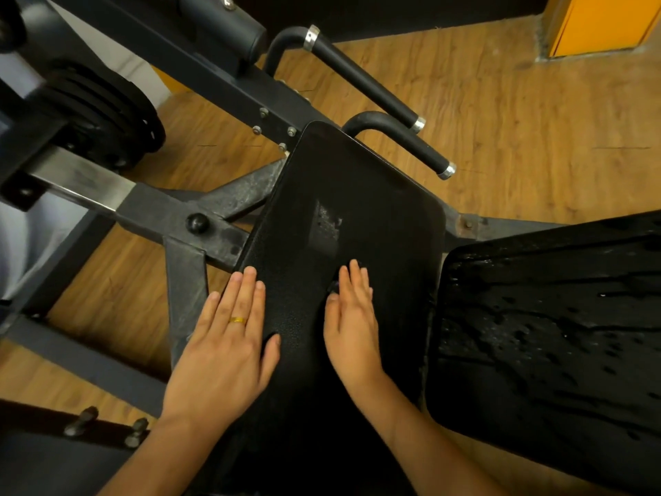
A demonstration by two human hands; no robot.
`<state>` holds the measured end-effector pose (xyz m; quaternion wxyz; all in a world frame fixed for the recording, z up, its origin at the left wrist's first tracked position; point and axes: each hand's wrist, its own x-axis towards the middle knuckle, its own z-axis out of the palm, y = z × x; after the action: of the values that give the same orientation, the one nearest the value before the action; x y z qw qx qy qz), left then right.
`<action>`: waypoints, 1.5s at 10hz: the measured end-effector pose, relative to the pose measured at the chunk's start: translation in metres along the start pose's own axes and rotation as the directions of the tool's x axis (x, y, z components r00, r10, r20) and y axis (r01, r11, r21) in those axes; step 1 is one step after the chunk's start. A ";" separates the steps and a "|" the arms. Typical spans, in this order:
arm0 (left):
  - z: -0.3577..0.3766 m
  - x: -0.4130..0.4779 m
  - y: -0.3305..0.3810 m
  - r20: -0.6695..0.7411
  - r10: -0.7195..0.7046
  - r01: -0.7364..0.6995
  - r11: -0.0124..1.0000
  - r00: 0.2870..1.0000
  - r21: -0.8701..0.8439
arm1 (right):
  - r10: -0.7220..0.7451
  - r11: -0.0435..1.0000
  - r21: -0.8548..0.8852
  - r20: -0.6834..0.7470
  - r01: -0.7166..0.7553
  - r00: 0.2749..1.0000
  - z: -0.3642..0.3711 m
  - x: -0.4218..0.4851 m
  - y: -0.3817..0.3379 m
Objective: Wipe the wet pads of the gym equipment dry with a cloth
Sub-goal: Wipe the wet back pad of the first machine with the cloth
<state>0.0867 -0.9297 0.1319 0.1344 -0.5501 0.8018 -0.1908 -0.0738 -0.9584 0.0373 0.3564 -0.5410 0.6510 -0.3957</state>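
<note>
Left hand (229, 338): released, fingers straight and together, palm down on the near left edge of the centre pad (339, 209). It grasps nothing. A gold ring (238, 320) is on one finger. Judged purpose: to steady or feel the pad.

Right hand (352, 327): also released, fingers straight, lying flat on the same pad, apart from the left hand. A small dark bulge (334, 286) shows at its forefinger side. It may be a dark cloth pressed under the palm, but that cannot be told. No cloth is plainly visible anywhere.

Centre pad: black, textured and long, running away from the person. It looks mostly matt, with one glossy patch (327, 223) beyond the fingertips, probably leftover wet.

Side pad (554, 334): black, just to the right of the centre pad. It is covered in beads and streaks of water and judged not yet wiped.

Machine frame (171, 209): dark steel, carrying both pads.

Two black grip handles (365, 77) with metal end rings stand beyond the centre pad.

Weight plates (107, 105): stacked at upper left.

Floor (518, 137): wood-look boards.

Containers: none in view.
</note>
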 end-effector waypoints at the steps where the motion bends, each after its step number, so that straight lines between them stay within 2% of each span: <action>1: 0.000 0.000 0.001 -0.005 -0.005 0.005 1.000 1.000 -0.009 | 0.003 0.999 0.034 -0.030 -0.002 1.000 -0.009 0.048 -0.002; 2: 0.000 0.000 0.001 -0.001 -0.009 0.009 1.000 1.000 -0.011 | 0.042 0.999 0.029 -0.064 -0.040 0.997 -0.016 0.094 -0.010; 3: 0.000 0.000 0.001 -0.004 -0.012 0.012 1.000 1.000 -0.017 | 0.067 0.998 0.027 -0.094 -0.065 0.993 -0.016 0.101 -0.014; 4: 0.001 0.000 0.001 -0.007 -0.015 0.015 1.000 1.000 -0.021 | 0.065 0.998 0.022 -0.125 -0.062 0.990 -0.009 0.067 -0.014; 5: 0.002 0.000 0.002 -0.012 -0.017 0.017 1.000 1.000 -0.016 | 0.021 1.000 -0.004 -0.099 -0.022 0.995 0.000 0.015 -0.009; 6: 0.003 0.000 0.002 -0.022 -0.019 0.019 1.000 1.000 -0.016 | -0.037 0.999 -0.008 -0.028 0.037 0.999 0.006 -0.030 -0.001; 7: 0.003 0.000 0.001 -0.018 -0.020 0.020 1.000 1.000 -0.015 | -0.078 0.997 0.011 -0.005 0.078 0.997 0.007 -0.032 0.000; 8: 0.004 0.000 0.001 -0.016 -0.018 0.018 1.000 1.000 -0.012 | -0.242 0.970 -0.011 0.072 0.243 0.968 0.004 -0.003 -0.019; 9: 0.004 0.000 0.001 -0.018 -0.009 0.009 1.000 1.000 -0.013 | -0.378 0.923 -0.006 0.183 0.386 0.907 0.005 0.042 -0.053; 10: 0.005 0.000 0.001 -0.019 -0.011 0.011 1.000 1.000 -0.016 | -0.369 0.927 -0.002 0.154 0.374 0.916 0.005 0.083 -0.082; 12: 0.004 0.000 0.001 -0.028 -0.013 0.012 1.000 1.000 -0.028 | -0.353 0.935 -0.003 0.109 0.356 0.929 0.005 0.071 -0.073; 13: 0.004 0.000 0.001 -0.028 -0.008 0.008 1.000 1.000 -0.025 | -0.301 0.952 -0.033 0.079 0.304 0.950 0.001 0.035 -0.037; 14: 0.005 -0.001 0.001 -0.037 -0.011 0.010 1.000 0.999 -0.026 | -0.182 0.982 -0.047 0.062 0.185 0.981 -0.006 0.001 -0.002; 15: 0.005 0.000 0.001 -0.035 -0.011 0.010 1.000 0.999 -0.023 | -0.102 0.993 -0.050 0.056 0.105 0.993 -0.006 -0.004 0.005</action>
<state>0.0877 -0.9301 0.1269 0.1128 -0.5523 0.8033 -0.1921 -0.0803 -0.9533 0.0353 0.3385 -0.5935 0.6225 -0.3817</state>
